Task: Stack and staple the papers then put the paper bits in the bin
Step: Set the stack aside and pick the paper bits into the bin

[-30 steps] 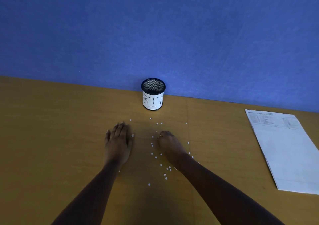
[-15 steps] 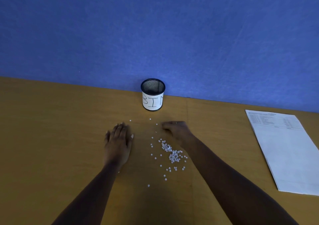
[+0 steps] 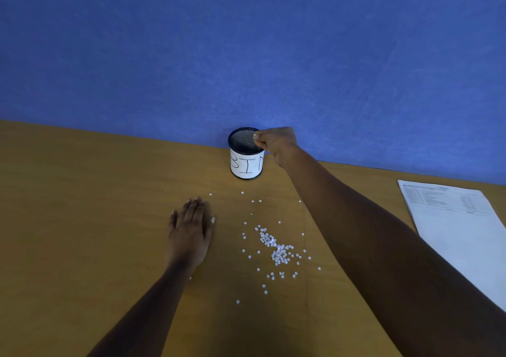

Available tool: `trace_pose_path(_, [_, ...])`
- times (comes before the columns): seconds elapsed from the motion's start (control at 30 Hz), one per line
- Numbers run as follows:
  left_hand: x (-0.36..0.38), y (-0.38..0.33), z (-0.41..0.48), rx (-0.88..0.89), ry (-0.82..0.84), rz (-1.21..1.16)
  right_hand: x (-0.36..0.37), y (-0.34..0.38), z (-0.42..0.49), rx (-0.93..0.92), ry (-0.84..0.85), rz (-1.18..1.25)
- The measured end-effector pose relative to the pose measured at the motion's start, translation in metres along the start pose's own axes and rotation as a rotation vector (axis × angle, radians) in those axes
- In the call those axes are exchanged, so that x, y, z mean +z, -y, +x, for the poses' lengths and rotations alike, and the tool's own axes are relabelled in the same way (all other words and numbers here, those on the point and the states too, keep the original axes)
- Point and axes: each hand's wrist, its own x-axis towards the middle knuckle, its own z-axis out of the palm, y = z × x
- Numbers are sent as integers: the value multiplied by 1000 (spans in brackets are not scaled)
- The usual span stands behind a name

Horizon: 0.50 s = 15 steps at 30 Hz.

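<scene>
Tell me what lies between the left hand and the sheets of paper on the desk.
In the head view, the heap of white paper bits lies right of the left hand, then the right forearm crosses the desk before the papers.

Your right hand [image 3: 276, 144] has left the tan wooden tabletop [image 3: 82, 219], where a second ago it lay curled among the small white round paper bits [image 3: 276, 250]. It now hangs raised at the right rim of the black mesh cylindrical bin with the white BIN label [image 3: 246, 165]. Its fingertips [image 3: 257, 137] are pinched together over the opening; any bits between them are too small to see. The bits it covered now lie exposed as a narrow heaped ridge among loose strays.
</scene>
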Motion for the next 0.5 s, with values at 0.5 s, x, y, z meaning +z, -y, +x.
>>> trace_pose_path(0.5, [-1,0,0,0,4,-10,13,-3,12,-275,-143,-516])
